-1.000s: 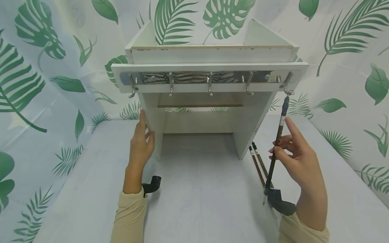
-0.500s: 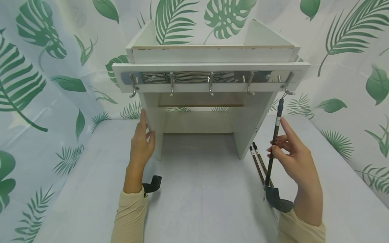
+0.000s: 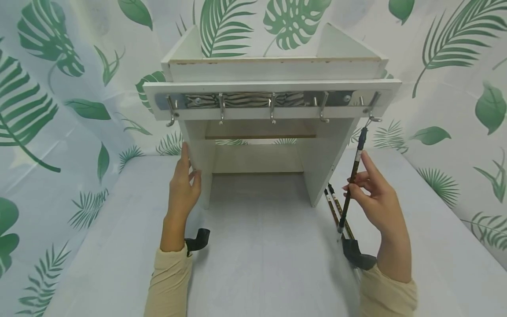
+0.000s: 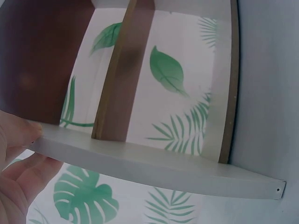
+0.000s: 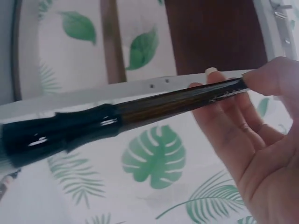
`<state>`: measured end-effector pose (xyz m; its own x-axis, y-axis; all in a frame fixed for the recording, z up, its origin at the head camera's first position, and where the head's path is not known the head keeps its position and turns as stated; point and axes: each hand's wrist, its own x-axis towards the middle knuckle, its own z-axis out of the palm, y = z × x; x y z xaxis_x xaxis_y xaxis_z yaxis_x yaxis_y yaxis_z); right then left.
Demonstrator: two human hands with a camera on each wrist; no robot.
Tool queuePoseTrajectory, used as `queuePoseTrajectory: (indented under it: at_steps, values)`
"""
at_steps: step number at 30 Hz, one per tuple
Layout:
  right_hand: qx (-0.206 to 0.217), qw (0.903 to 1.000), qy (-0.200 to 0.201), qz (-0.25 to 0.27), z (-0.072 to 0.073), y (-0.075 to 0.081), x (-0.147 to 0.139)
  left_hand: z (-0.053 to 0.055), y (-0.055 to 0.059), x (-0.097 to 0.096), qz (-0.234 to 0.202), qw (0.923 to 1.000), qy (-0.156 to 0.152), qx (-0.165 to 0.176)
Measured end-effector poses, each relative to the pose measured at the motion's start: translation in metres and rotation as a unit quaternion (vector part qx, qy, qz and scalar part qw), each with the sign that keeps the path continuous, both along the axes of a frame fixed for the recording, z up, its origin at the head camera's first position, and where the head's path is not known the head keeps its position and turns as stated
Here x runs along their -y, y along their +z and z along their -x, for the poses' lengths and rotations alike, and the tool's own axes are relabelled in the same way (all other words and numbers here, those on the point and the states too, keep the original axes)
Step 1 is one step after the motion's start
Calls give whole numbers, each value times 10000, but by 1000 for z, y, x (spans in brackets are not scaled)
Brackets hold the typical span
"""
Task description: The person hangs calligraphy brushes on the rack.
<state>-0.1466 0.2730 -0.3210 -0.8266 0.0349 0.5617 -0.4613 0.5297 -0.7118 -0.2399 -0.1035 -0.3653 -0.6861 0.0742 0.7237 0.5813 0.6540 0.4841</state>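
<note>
In the head view, my right hand [image 3: 376, 198] pinches a calligraphy brush [image 3: 354, 176] with a dark handle. The brush slants, its bristle end low and to the left. Its top cord loop meets the rightmost metal hook [image 3: 372, 108]; at this size I cannot tell exactly how the loop sits. The right wrist view shows the brush's dark ferrule [image 5: 60, 135] close up, with thumb and fingers on the handle. My left hand [image 3: 184, 185] holds the left side panel [image 4: 154, 172] of a white shelf unit [image 3: 273, 70], thumb on one face and fingers on the other.
A white rail [image 3: 245, 113] with several hooks crosses the front of the unit. Two more brushes [image 3: 332, 204] lie on the white table [image 3: 257, 255] by the right side panel. Leaf-patterned cloth [image 3: 79, 132] hangs behind and at both sides.
My right hand has moved left and slightly up with the brush, whose top has swung left below the hook. The left hand stays on the panel.
</note>
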Motion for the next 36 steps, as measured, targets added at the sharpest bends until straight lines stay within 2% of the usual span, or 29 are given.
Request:
queuePoseTrajectory:
  at_steps: [6,15,22,24,28,30,32,34,36]
  values:
    - [-348,9993,-3,135,12,-11,2,0,-1,1,-6,10000,8,-17]
    - [-145,9962,-717,469,28,-28,8,2,-3,3,-8,9999,-53,-99]
    - [-72,9937,-993,520,35,-38,7,3,-4,3,-23,9999,-105,-122]
    - [-103,9934,-961,623,47,-55,-6,4,-5,3,-6,9999,-113,-108]
    - [-101,9939,-986,483,83,-113,-54,4,-4,3,33,9999,-102,-86]
    - [47,9931,-1141,263,95,-132,-70,4,-4,3,24,9999,-105,-84]
    - [378,9910,-1287,-12,89,-124,-66,4,-3,3,9,9999,-103,-90]
    - [796,9889,-1247,-149,74,-102,-52,4,-3,3,-18,9999,-105,-89]
    - [1351,9825,-1175,-519,59,-77,-37,4,-2,3,-34,9999,-108,-77]
